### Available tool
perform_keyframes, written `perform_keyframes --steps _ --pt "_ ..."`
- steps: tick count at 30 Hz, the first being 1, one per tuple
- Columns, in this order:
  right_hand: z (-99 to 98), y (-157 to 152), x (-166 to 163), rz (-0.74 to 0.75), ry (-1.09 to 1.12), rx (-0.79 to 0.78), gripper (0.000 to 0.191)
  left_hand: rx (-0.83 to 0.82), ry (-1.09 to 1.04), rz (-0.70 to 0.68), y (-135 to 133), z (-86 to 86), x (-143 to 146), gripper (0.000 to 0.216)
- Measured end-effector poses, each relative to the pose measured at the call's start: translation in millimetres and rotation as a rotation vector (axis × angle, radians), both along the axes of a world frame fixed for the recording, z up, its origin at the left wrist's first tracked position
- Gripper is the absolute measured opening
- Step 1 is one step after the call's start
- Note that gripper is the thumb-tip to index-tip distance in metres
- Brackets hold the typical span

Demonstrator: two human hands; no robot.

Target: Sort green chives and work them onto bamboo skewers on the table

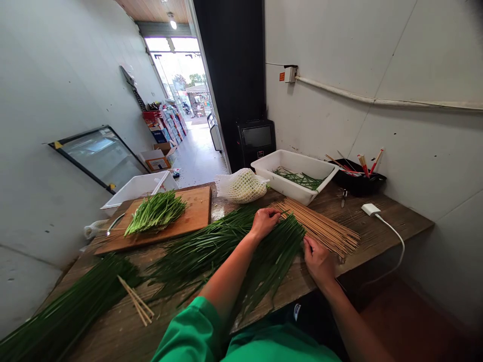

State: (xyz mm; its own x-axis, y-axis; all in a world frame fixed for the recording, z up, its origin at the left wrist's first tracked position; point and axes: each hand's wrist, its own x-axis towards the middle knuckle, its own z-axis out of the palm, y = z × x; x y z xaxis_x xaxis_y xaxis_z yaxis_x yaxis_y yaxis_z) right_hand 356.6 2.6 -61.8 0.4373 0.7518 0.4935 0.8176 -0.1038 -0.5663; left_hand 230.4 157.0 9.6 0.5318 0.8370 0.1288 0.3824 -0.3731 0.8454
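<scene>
My left hand (265, 220) rests with curled fingers on the top end of a spread of long green chive leaves (211, 251), right beside a bundle of thin bamboo skewers (320, 229). What its fingers pinch is too small to make out. My right hand (319, 259) lies at the near edge of the skewer bundle, fingers bent against the chive ends and the sticks. Both arms reach out from green sleeves.
A wooden cutting board (192, 216) bears cut chives (155, 211) and a knife. A white tub (294, 173) holds a few leaves. Also here: a foam net (241, 185), a black tray of sticks (358, 178), a white charger (372, 209), loose skewers (138, 301), and more chives (68, 311).
</scene>
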Motion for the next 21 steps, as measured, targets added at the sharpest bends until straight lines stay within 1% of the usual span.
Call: perform_keyframes --steps 9,18,21 --pt "0.2 -0.2 -0.2 -0.002 -0.044 0.019 0.037 0.022 0.005 -0.008 -0.8 1.7 -2.0 0.023" --pt "-1.1 -0.3 0.1 -0.011 -0.049 -0.006 0.037 0.07 -0.008 -0.007 -1.0 0.0 -1.4 0.023" --pt "-0.6 -0.2 0.1 -0.026 -0.053 -0.016 0.037 0.092 -0.004 -0.027 -1.2 -0.7 -1.5 0.023"
